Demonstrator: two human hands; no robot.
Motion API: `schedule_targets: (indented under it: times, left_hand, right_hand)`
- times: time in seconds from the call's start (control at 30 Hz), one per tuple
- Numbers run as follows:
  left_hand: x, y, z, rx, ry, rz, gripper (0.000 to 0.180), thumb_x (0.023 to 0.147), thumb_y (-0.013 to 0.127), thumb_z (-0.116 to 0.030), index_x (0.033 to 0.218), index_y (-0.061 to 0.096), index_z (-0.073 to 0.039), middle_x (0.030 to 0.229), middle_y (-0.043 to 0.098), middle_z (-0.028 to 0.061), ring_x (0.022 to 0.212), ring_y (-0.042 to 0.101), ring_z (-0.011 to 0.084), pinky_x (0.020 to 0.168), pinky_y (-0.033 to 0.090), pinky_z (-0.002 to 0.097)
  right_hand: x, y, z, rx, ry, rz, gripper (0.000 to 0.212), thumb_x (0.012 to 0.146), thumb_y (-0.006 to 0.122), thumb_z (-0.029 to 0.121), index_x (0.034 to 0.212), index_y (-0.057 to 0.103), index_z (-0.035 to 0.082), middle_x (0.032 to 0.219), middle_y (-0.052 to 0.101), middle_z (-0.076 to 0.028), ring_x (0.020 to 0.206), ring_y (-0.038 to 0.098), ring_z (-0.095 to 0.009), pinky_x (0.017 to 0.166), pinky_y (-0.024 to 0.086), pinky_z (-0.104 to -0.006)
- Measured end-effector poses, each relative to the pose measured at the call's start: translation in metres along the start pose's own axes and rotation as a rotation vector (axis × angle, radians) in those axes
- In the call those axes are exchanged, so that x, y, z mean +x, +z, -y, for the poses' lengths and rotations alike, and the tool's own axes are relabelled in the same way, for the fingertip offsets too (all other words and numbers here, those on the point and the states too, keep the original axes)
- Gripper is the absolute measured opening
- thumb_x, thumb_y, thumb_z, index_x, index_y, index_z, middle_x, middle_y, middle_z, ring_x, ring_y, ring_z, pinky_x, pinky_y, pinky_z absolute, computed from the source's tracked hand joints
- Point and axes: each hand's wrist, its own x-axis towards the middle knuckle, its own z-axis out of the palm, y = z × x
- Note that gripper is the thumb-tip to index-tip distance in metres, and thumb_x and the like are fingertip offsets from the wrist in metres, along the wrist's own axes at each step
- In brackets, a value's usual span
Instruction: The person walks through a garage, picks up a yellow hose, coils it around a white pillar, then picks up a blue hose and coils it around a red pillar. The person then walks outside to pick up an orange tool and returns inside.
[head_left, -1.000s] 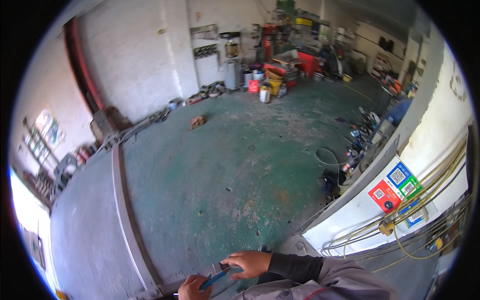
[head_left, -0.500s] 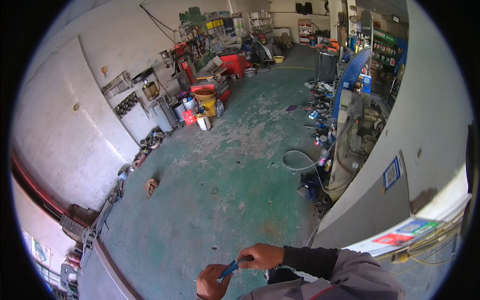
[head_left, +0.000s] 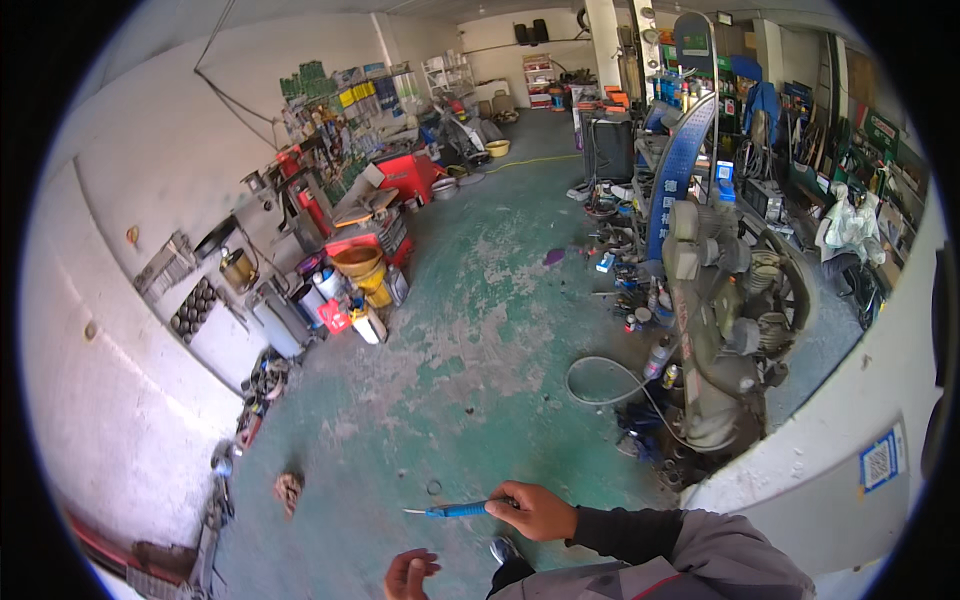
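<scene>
My right hand (head_left: 535, 510) is closed round the dark rear end of a slim blue tool (head_left: 457, 510). Its ribbed blue body points left, level across the view, and ends in a thin pale tip; I cannot make out its exact kind. Lower and to the left, my left hand (head_left: 410, 576) is apart from the tool, its fingers loosely bent and separated, with nothing seen in them. Part of that hand is cut off by the lower edge. Below the right hand a shoe (head_left: 503, 549) shows over the green floor (head_left: 480, 400).
A grey hose (head_left: 590, 402) loops on the floor beside a large compressor-like machine (head_left: 725, 350) on the right. A crumpled brown rag (head_left: 289, 491) lies at left. Jugs, a yellow bucket (head_left: 374, 285) and a red tool cabinet (head_left: 408, 178) line the left wall.
My left hand has let go of the blue tool and dropped away. The right hand has swung the tool level, tip to the left. The view has turned right, showing more of the machine.
</scene>
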Motion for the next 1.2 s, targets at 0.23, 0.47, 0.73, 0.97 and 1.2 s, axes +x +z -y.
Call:
schedule_targets:
  times: [0.23,0.47,0.73,0.97,1.2]
  left_hand:
    - [0.263,0.046,-0.044,-0.817,-0.412,0.417,0.057,0.099,0.051,-0.048,0.126,0.057,0.001,0.111,0.065,0.0235,0.096,0.064,0.0345,0.085,0.051,0.0458]
    - [0.552,0.135,0.021,-0.207,-0.193,0.573,0.035,0.103,0.05,-0.028,0.114,0.064,0.002,0.103,0.07,0.0175,0.094,0.067,0.0254,0.085,0.051,0.0378]
    - [0.813,0.14,0.117,-0.489,-0.695,0.132,0.025,0.099,0.052,-0.022,0.106,0.063,0.0,0.088,0.065,0.0101,0.073,0.059,0.0211,0.06,0.048,0.0341]
    - [0.982,0.245,-0.001,-0.461,-0.446,-0.067,0.027,0.102,0.05,-0.02,0.108,0.063,0.003,0.085,0.063,0.0069,0.073,0.057,0.0159,0.066,0.047,0.0285]
    - [1.273,0.336,-0.029,-0.493,-0.421,0.101,0.029,0.095,0.055,-0.026,0.111,0.062,-0.004,0.091,0.067,0.0135,0.079,0.063,0.0261,0.056,0.048,0.0396]
  right_hand:
    - [0.177,-0.069,0.023,-0.162,-0.091,0.054,0.034,0.098,0.062,0.034,0.111,0.063,0.003,0.098,0.065,-0.012,0.084,0.063,-0.023,0.072,0.049,-0.0324]
    - [0.305,-0.239,-0.076,-0.384,0.066,-0.263,0.055,0.09,0.07,0.045,0.121,0.062,0.0,0.112,0.062,-0.018,0.1,0.065,-0.03,0.085,0.052,-0.0401]
    - [0.479,-0.482,-0.156,-0.377,0.4,-0.382,0.057,0.088,0.072,0.045,0.119,0.063,-0.002,0.114,0.066,-0.021,0.101,0.067,-0.03,0.085,0.054,-0.04]
    - [0.72,-0.633,-0.153,-0.325,0.172,-0.393,0.049,0.091,0.072,0.036,0.118,0.063,-0.004,0.11,0.067,-0.017,0.101,0.068,-0.026,0.086,0.054,-0.0367]
    - [0.872,-0.773,-0.355,-0.953,0.595,-0.259,0.04,0.097,0.046,0.041,0.105,0.069,0.01,0.101,0.069,-0.02,0.095,0.065,-0.04,0.083,0.052,-0.0494]
